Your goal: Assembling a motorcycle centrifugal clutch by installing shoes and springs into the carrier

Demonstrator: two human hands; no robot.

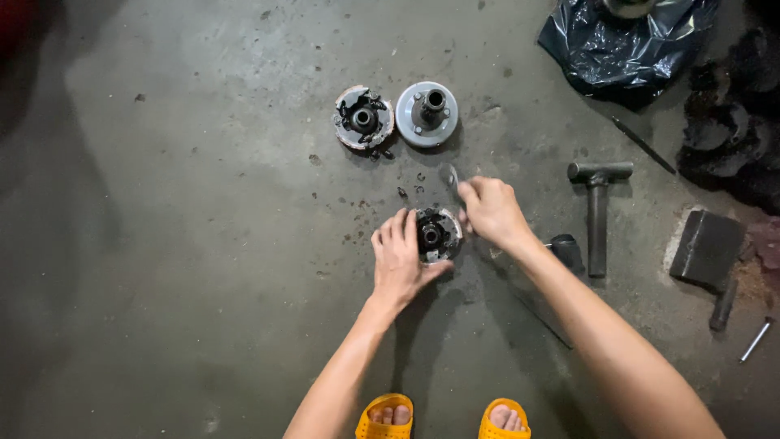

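Two sandals (443, 416); two hands (400, 258); three round hubs (437, 234).

Round clutch part (432, 236): left edge was hidden under the left hand (400, 258). Slim metal tool (450, 177): lower end was covered by the right hand (491, 211), kind untellable. Black plastic bag (626, 45): cut by the top edge. Orange sandals (443, 419): cut by the bottom edge.
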